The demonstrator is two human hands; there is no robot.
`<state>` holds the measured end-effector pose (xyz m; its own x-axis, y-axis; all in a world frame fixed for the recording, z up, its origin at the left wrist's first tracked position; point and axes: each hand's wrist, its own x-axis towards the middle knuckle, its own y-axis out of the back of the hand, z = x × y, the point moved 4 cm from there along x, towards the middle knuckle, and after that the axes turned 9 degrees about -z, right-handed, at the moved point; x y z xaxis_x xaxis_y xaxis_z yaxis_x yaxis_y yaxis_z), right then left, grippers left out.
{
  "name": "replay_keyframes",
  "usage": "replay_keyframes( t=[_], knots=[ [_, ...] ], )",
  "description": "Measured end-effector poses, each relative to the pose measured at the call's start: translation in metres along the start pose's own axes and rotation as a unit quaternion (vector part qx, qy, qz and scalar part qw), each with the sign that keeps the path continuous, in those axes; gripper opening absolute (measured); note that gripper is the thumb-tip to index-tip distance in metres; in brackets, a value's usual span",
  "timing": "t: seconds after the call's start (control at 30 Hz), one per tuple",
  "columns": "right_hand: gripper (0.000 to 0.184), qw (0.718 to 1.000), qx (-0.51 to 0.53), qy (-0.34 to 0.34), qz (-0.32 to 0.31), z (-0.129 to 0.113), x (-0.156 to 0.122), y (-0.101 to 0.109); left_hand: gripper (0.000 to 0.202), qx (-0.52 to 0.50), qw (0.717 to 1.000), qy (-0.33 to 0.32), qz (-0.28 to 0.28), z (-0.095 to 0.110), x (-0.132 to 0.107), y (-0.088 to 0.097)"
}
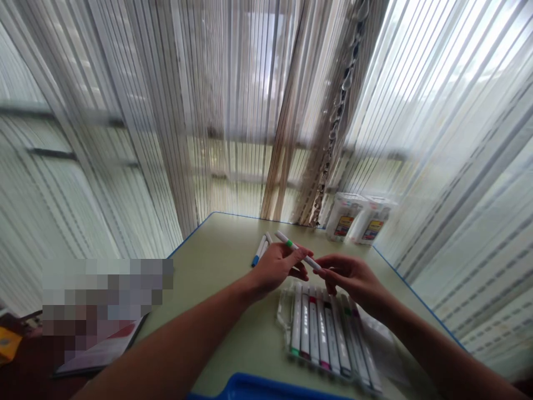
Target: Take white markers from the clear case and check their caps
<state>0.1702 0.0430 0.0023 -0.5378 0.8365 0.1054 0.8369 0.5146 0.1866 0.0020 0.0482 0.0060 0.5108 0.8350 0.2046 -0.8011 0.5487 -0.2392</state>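
Observation:
A white marker pen with a green band (300,253) is held slantwise above the table. My left hand (281,262) is closed around its middle, thumb and fingers pinching it. My right hand (347,276) has its fingertips closed on the pen's lower right end. Just below the hands lies a clear plastic marker case (285,316) holding a row of several white markers (327,333) with coloured ends. Beyond my left hand, loose markers (261,250) rest on the table, one with a blue end.
Two clear packs (345,218) with labels stand at the table's back right corner. A blue tray-like edge (266,386) shows at the near side of the pale green table (220,244). Clear plastic wrapping (385,344) lies right of the case. Striped curtains (233,111) hang behind.

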Motion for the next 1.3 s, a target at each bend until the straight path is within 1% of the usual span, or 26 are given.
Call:
replay_keyframes(
  t=[0.33, 0.5, 0.9, 1.07, 1.2, 1.3],
  knots=[
    [0.031, 1.0, -0.02, -0.01, 0.019, -0.0008, -0.0006, 0.0027, 0.032, -0.014, 1.0, -0.008, -0.011, 0.0003, -0.0014, -0.0005],
    [0.031, 1.0, -0.024, -0.012, 0.014, -0.0018, -0.0003, 0.0019, 0.031, -0.022, 1.0, -0.008, -0.007, 0.0011, -0.0023, -0.001],
    [0.028, 1.0, 0.014, -0.007, -0.006, -0.0001, -0.0007, 0.0003, 0.028, -0.034, 0.999, -0.002, -0.017, 0.0041, -0.0033, -0.004],
    [0.03, 0.999, 0.05, -0.001, -0.005, 0.0017, -0.0001, -0.0003, 0.028, -0.042, 0.999, 0.005, -0.018, 0.004, -0.004, -0.0033],
    [0.031, 0.998, 0.062, -0.001, -0.013, 0.0011, 0.0006, -0.002, 0.029, -0.047, 0.999, 0.008, -0.026, 0.0038, -0.0043, -0.0028],
    [0.033, 0.997, 0.069, -0.001, -0.019, -0.0001, 0.0004, -0.0032, 0.029, -0.053, 0.998, 0.011, -0.021, 0.0039, -0.0047, -0.003]
  ],
)
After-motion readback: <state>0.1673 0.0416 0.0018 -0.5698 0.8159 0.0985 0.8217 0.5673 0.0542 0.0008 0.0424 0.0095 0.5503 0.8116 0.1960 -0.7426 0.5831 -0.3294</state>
